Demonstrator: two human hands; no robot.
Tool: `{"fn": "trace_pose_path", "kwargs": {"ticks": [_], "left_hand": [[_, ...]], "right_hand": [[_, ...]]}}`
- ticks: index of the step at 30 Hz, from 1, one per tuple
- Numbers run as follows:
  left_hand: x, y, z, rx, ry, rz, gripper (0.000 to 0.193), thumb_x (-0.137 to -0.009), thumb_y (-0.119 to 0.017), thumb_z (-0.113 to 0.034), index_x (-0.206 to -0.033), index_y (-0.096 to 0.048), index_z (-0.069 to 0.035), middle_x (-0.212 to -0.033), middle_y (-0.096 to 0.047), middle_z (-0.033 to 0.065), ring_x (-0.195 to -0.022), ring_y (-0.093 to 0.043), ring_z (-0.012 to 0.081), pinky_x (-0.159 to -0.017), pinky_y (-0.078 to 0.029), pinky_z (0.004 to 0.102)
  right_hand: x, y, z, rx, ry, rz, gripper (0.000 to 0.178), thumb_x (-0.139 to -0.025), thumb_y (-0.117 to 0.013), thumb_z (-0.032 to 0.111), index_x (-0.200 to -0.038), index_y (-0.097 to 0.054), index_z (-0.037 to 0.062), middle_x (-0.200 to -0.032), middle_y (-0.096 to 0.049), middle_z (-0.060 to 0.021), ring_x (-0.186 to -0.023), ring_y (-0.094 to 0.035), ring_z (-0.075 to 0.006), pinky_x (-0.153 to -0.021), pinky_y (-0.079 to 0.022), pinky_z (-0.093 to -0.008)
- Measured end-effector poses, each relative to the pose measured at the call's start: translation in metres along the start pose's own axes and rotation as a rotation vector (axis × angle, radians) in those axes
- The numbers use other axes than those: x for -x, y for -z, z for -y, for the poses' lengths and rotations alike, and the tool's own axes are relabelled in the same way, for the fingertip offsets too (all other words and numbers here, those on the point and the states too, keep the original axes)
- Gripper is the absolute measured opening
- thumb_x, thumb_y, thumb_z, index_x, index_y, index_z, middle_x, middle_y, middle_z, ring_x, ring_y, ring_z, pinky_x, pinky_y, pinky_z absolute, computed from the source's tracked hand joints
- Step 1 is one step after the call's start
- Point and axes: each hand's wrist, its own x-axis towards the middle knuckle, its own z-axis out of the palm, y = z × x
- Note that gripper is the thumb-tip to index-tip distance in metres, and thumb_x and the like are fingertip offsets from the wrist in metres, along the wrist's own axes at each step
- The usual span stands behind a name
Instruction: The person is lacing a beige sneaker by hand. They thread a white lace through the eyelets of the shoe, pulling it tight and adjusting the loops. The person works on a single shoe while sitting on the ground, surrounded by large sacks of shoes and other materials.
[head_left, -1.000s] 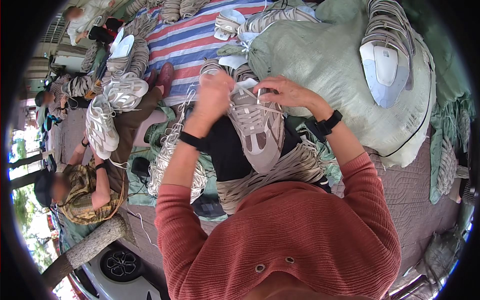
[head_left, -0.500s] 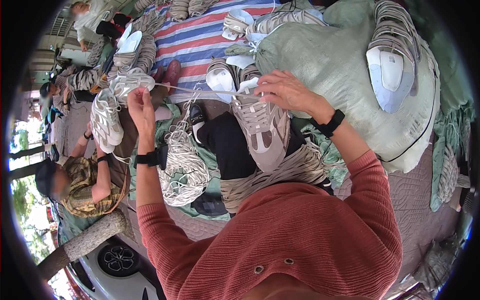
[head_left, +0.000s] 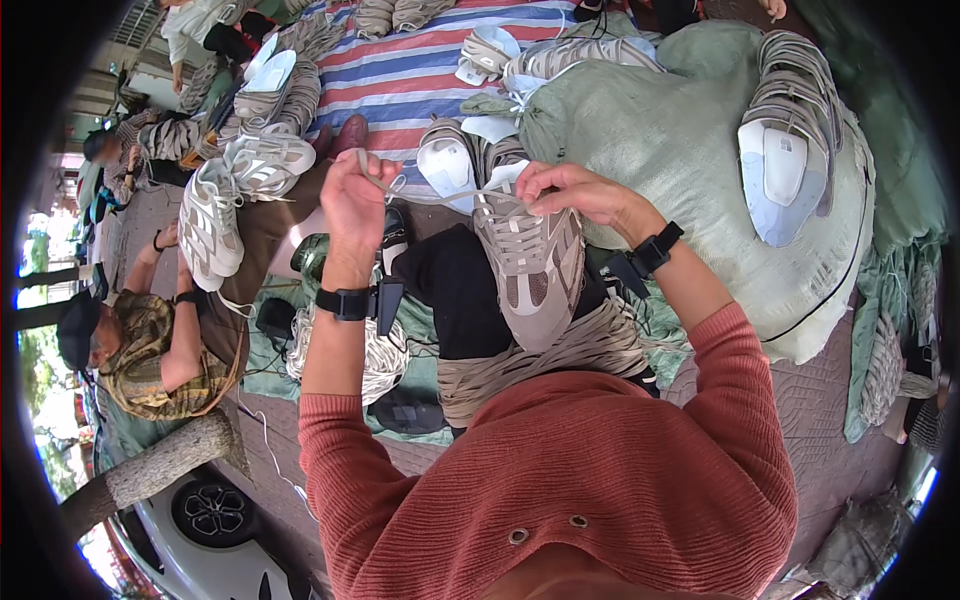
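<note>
A beige and grey sneaker point(head_left: 540, 312) rests on my lap, its toe pointing toward me and its laces criss-crossed over the tongue. My left hand point(head_left: 355, 208) is raised to the left of it, fingers curled round a pale shoelace point(head_left: 428, 200). That lace runs across to the shoe's top eyelets. There my right hand point(head_left: 582, 195) pinches the lace between thumb and fingers at the collar. A thick bundle of beige laces point(head_left: 545, 372) lies across my thighs, under the toe. A second shoe with a white insole point(head_left: 446, 165) sits just beyond.
A big pale green sack point(head_left: 690, 180) bulges at the right, with stacked shoe parts point(head_left: 785, 160) on it. White cord point(head_left: 375, 365) lies coiled by my left knee. At the left a co-worker point(head_left: 160, 350) sits near white sneakers point(head_left: 212, 225). A striped sheet point(head_left: 400, 65) spreads behind.
My left hand has moved right, closer to the shoe, and the lace that was stretched taut now hangs slacker. My right hand has shifted slightly, its fingers closer together at the collar.
</note>
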Motion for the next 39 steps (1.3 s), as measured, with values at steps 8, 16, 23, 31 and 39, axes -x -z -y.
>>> {"fn": "trace_pose_path", "kwargs": {"ticks": [8, 16, 23, 31, 39], "left_hand": [[-0.008, 0.039, -0.009, -0.03, -0.06, -0.162, 0.015, -0.098, -0.048, -0.016, -0.085, -0.047, -0.008, -0.077, -0.046, 0.0027, -0.076, -0.05, 0.0185, -0.086, -0.047, 0.039], [-0.004, -0.008, -0.051, 0.054, -0.195, 0.072, 0.008, -0.097, -0.053, -0.014, -0.098, -0.054, -0.006, -0.093, -0.062, 0.0118, -0.097, -0.061, 0.0283, -0.099, -0.046, 0.0434], [0.018, -0.067, -0.045, -0.037, -0.208, 0.206, 0.014, -0.098, -0.053, -0.017, -0.104, -0.056, -0.005, -0.101, -0.065, 0.0141, -0.104, -0.062, 0.0294, -0.104, -0.044, 0.0466], [0.033, 0.044, -0.03, 0.067, -0.08, -0.056, 0.007, -0.098, -0.052, -0.012, -0.1, -0.054, -0.005, -0.079, -0.045, -0.0002, -0.075, -0.047, 0.0118, -0.071, -0.046, 0.0278], [0.095, 0.145, 0.023, 0.098, 0.329, -0.605, 0.023, -0.093, -0.05, 0.003, -0.116, -0.054, 0.004, -0.101, -0.064, 0.0097, -0.075, -0.058, 0.0126, -0.057, -0.044, 0.0211]], "right_hand": [[0.013, -0.032, -0.015, 1.236, 0.565, -0.61, 0.007, -0.079, -0.066, 0.006, -0.084, -0.062, 0.0085, -0.072, -0.061, -0.0043, -0.072, -0.062, -0.0228, -0.087, -0.042, -0.0379], [-0.004, -0.067, 0.021, 1.269, 0.354, -0.472, 0.01, -0.083, -0.067, 0.02, -0.085, -0.064, 0.0099, -0.073, -0.063, -0.0049, -0.066, -0.062, -0.0227, -0.078, -0.043, -0.0373], [-0.051, -0.085, -0.011, 1.532, 0.121, -0.376, 0.019, -0.086, -0.062, 0.023, -0.085, -0.063, 0.004, -0.069, -0.066, -0.0113, -0.068, -0.066, -0.0252, -0.075, -0.046, -0.0419], [-0.03, -0.095, -0.016, 0.784, 0.325, -0.353, 0.014, -0.085, -0.064, 0.024, -0.083, -0.065, 0.0102, -0.064, -0.063, -0.0064, -0.063, -0.063, -0.0264, -0.076, -0.042, -0.0415], [0.047, -0.085, 0.08, 0.108, -0.038, 0.16, 0.014, -0.087, -0.07, 0.018, -0.086, -0.069, 0.0041, -0.069, -0.062, -0.0009, -0.063, -0.057, -0.0113, -0.052, -0.041, -0.03]]}}
